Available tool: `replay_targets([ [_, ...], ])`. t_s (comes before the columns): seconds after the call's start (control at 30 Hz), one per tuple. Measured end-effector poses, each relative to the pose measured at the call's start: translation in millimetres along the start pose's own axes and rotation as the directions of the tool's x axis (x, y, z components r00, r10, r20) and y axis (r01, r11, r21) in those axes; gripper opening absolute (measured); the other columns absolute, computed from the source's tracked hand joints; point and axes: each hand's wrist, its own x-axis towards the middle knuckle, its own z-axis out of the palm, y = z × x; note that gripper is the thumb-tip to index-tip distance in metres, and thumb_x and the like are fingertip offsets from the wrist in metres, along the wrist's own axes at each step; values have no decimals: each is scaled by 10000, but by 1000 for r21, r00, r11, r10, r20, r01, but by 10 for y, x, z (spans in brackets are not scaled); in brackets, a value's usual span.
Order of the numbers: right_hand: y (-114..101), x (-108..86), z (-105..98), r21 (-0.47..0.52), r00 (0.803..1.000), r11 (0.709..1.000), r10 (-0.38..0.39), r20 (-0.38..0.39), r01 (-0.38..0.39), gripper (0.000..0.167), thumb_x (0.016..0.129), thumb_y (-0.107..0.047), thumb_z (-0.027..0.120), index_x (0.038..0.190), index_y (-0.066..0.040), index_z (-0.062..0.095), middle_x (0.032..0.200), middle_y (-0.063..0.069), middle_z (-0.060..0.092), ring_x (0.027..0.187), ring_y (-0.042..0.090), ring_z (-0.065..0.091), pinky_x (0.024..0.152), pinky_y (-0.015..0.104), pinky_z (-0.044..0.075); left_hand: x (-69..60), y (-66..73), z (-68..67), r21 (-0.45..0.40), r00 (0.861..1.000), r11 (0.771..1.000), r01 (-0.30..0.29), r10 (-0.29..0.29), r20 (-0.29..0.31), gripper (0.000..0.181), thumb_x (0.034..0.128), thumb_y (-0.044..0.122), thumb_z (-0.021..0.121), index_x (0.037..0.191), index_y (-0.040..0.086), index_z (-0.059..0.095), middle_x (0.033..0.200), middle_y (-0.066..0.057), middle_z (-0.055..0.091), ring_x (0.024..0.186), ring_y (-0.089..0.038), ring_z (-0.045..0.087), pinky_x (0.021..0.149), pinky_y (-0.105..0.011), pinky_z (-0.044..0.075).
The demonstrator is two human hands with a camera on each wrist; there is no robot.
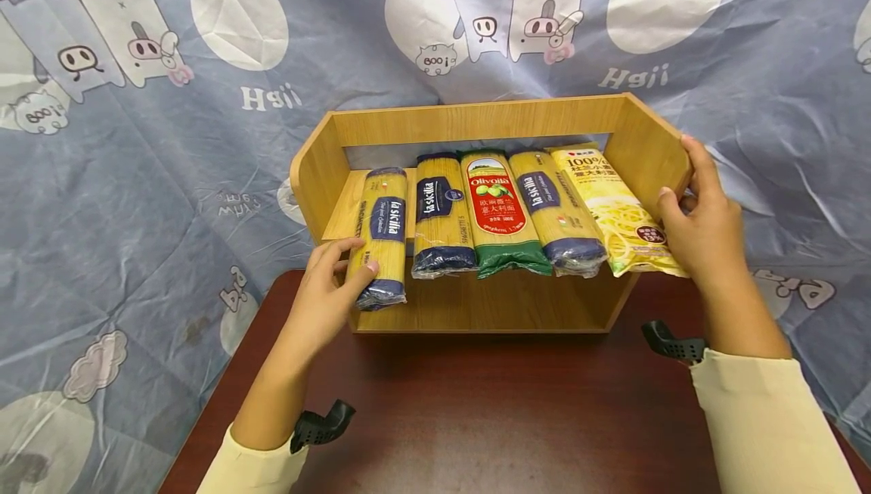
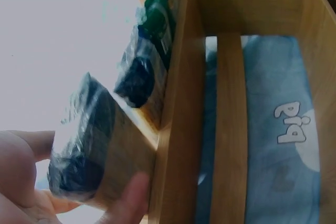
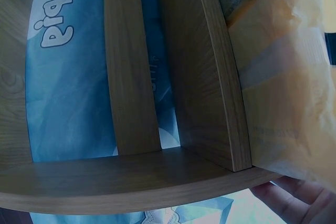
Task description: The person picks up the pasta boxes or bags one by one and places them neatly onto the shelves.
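My left hand [image 1: 333, 282] holds the leftmost spaghetti pack [image 1: 388, 233], thumb on its front and fingers at its left side. This blue-labelled pack lies tilted on the upper board of a wooden shelf [image 1: 476, 125], its lower end past the board's edge. In the left wrist view, the dark end of the spaghetti pack [image 2: 84, 145] sits between thumb and fingers. My right hand [image 1: 708, 229] grips the front edge of the shelf's right side panel, beside a yellow pasta bag [image 1: 615, 210]. In the right wrist view, its fingers [image 3: 286, 203] are partly hidden by that bag.
Between the end packs lie a blue-labelled pack [image 1: 442, 214], a red-and-green Olivoila pack [image 1: 502, 210] and another blue-labelled pack [image 1: 554, 210]. The shelf's lower compartment [image 1: 476, 305] is below them. The shelf stands on a dark red table [image 1: 490, 403] before a patterned cloth [image 1: 163, 176].
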Motion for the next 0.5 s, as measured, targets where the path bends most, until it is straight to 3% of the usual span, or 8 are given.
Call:
replay_targets([
  [0.1,3,1,-4,2,1000,1000,5,5,-5,645,993,-305,508,1541,-544,267,1432,212,573,1190,380,635,675,-19,333,-86,-24,32,27,995,996,-87,88,-37,446,985,376,644,1394,215,574,1521,-43,367,1347,-272,480,1040,-463,475],
  [0.23,10,-1,-4,5,1000,1000,8,8,-8,646,993,-311,510,1539,-551,262,1445,194,567,1193,347,640,688,-14,351,-186,-94,85,66,978,980,-188,193,-84,413,998,363,631,1377,203,595,1554,-17,374,1358,-243,470,1040,-464,486],
  [0.33,19,-6,-4,3,1000,1000,9,4,-9,642,993,-322,514,1535,-560,264,1443,178,574,1134,63,643,700,-6,358,-239,-157,122,49,962,967,-250,254,-102,399,1004,343,628,1382,218,599,1563,1,369,1322,-218,524,948,-315,545],
  [0.4,20,-6,-5,3,1000,1000,8,3,-8,643,992,-321,515,1533,-563,264,1441,175,578,1103,19,629,696,-8,354,-258,-198,136,15,954,960,-280,280,-104,385,1002,313,638,1378,236,607,1564,16,366,1297,-210,564,860,-233,562],
  [0.5,16,-2,-3,5,1000,1000,7,2,-7,647,992,-312,517,1534,-559,265,1439,176,580,1121,79,643,679,-20,341,-264,-257,139,-18,939,943,-331,328,-101,391,979,252,679,1365,252,620,1564,26,368,1225,-203,601,750,-151,525],
])
